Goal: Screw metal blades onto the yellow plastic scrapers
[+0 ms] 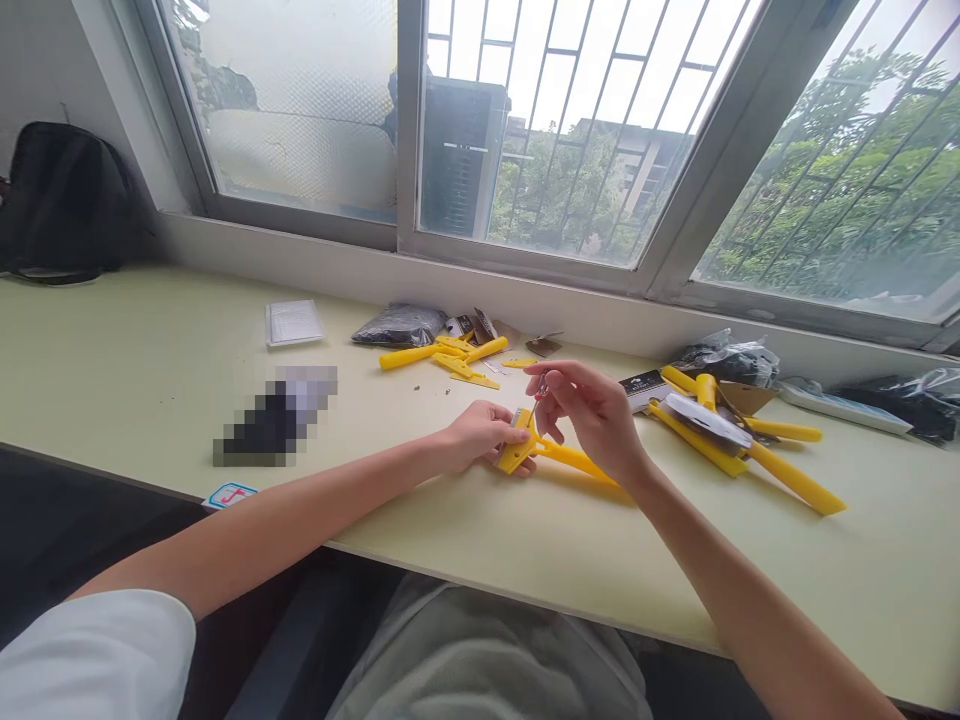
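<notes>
My left hand (489,436) is closed on the head of a yellow scraper (516,458), thumb on top and fingers beneath. The scraper's long handle (574,458) points right and passes under my right wrist. A greyish strip shows along the head's upper left edge, partly covered by my fingers. Above the head, my right hand (589,412) pinches a small screwdriver (539,392) with a thin metal shaft and some red on it. Its shaft slants down to the head's face; whether the tip sits in a screw is too small to tell.
Yellow scraper parts (442,352) lie beyond my hands, near a grey plastic bag (400,325). More yellow scrapers (795,475) are heaped at right with packaging. A clear flat case (294,323) and a pixelated dark item (274,420) lie left. Windows (555,140) stand behind the table.
</notes>
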The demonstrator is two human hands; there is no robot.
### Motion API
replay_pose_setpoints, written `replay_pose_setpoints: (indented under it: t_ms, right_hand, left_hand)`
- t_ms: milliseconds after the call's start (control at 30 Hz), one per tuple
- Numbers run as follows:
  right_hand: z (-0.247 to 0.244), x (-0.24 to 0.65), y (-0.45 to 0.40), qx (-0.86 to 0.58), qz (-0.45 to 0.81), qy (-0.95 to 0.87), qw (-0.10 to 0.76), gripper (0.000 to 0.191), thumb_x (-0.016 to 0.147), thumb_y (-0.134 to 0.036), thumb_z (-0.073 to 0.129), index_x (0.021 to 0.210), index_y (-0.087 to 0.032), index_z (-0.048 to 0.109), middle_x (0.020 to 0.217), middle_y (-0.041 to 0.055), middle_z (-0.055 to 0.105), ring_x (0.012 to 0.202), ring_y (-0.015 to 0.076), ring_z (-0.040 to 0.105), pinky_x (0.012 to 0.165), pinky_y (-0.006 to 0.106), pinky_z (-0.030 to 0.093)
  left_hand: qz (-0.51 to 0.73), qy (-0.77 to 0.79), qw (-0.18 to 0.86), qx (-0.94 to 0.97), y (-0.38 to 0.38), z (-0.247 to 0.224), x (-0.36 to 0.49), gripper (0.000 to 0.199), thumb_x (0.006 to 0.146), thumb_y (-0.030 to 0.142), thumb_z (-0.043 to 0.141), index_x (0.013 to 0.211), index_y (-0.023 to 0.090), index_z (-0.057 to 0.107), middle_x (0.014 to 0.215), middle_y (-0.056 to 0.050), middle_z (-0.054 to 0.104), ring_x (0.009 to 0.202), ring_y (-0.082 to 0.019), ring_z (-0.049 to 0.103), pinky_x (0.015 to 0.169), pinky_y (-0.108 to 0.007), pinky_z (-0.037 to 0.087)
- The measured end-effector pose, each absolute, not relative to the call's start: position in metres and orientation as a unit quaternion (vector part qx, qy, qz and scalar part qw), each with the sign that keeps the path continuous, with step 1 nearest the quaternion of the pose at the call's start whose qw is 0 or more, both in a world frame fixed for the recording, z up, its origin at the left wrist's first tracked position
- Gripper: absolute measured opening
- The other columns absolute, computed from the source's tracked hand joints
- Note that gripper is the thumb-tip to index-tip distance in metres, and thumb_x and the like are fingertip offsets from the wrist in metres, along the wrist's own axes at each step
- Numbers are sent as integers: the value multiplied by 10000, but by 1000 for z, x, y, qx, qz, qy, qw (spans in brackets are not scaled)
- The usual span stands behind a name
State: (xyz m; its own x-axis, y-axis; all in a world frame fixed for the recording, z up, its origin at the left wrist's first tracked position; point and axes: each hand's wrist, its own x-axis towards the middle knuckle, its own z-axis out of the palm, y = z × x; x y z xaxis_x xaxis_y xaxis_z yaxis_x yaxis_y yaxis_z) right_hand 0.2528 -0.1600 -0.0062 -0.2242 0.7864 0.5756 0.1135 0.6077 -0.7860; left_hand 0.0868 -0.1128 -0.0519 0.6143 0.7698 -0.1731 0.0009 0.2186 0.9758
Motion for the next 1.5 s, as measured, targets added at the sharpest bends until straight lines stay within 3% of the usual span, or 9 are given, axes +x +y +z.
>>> replay_pose_setpoints:
  t_ms: [100, 233, 333, 467, 633, 933, 1133, 1300, 1500]
  right_hand:
    - [-6, 251, -160, -335, 293, -712, 544, 270, 945, -466, 634, 932, -197, 649, 857, 25, 675, 516, 111, 648, 380, 221, 461]
    - [-7, 249, -160, -346, 295, -682, 572, 330, 861, -428, 755, 834, -219, 500, 788, -17, 681, 440, 109, 631, 317, 190, 393]
    - [-7, 250, -160, -344, 299, -683, 571, 306, 867, -427, 750, 929, -235, 521, 783, -42, 644, 426, 101, 619, 317, 188, 394]
    - [-6, 254, -160, -316, 309, -717, 539, 299, 975, -487, 577, 1129, -234, 614, 863, -4, 630, 513, 102, 652, 399, 216, 483]
    - [-4, 255, -159, -348, 275, -708, 550, 291, 944, -476, 632, 914, -187, 652, 828, 24, 672, 500, 117, 657, 356, 210, 454]
    - [-3, 253, -158, -366, 263, -681, 578, 326, 846, -471, 756, 800, -196, 586, 744, 13, 701, 459, 130, 651, 332, 206, 428]
    - [-6, 249, -158, -364, 259, -665, 598, 309, 833, -465, 770, 824, -201, 610, 765, 0, 675, 483, 132, 663, 337, 205, 436]
    - [-8, 252, -158, -317, 290, -716, 549, 313, 956, -490, 605, 1139, -244, 670, 875, 9, 647, 555, 126, 686, 430, 243, 539]
    - [-4, 255, -155, -351, 249, -711, 556, 326, 944, -505, 617, 937, -193, 708, 830, 37, 684, 537, 138, 682, 395, 236, 504]
  left_hand:
    - [274, 344, 700, 562, -113, -52, 87, 328, 744, 314, 846, 780, 131, 576, 729, -148, 742, 681, -263, 755, 681, -378, 620]
    - [275, 347, 696, 565, -113, -51, 87, 351, 739, 331, 856, 782, 129, 572, 721, -143, 739, 671, -261, 755, 667, -361, 611]
    - [278, 344, 698, 563, -113, -52, 87, 341, 747, 326, 852, 789, 123, 582, 738, -151, 741, 674, -262, 756, 664, -360, 615]
    - [279, 341, 701, 560, -112, -52, 87, 296, 767, 271, 832, 779, 123, 576, 736, -144, 736, 691, -271, 760, 669, -370, 625]
    - [279, 344, 702, 558, -112, -54, 88, 279, 803, 231, 791, 747, 139, 534, 716, -141, 737, 672, -264, 760, 653, -342, 618]
    - [288, 344, 691, 567, -115, -53, 88, 318, 781, 303, 831, 761, 126, 567, 718, -148, 737, 660, -260, 754, 619, -331, 607]
    - [287, 349, 696, 558, -118, -48, 88, 314, 773, 285, 832, 755, 128, 561, 718, -144, 737, 664, -247, 751, 619, -320, 600]
    - [284, 339, 698, 563, -116, -48, 87, 285, 757, 282, 830, 810, 105, 614, 723, -136, 738, 661, -248, 749, 652, -346, 604]
    - [283, 343, 702, 557, -112, -54, 89, 290, 761, 284, 841, 785, 97, 619, 745, -155, 741, 663, -246, 752, 645, -330, 615]
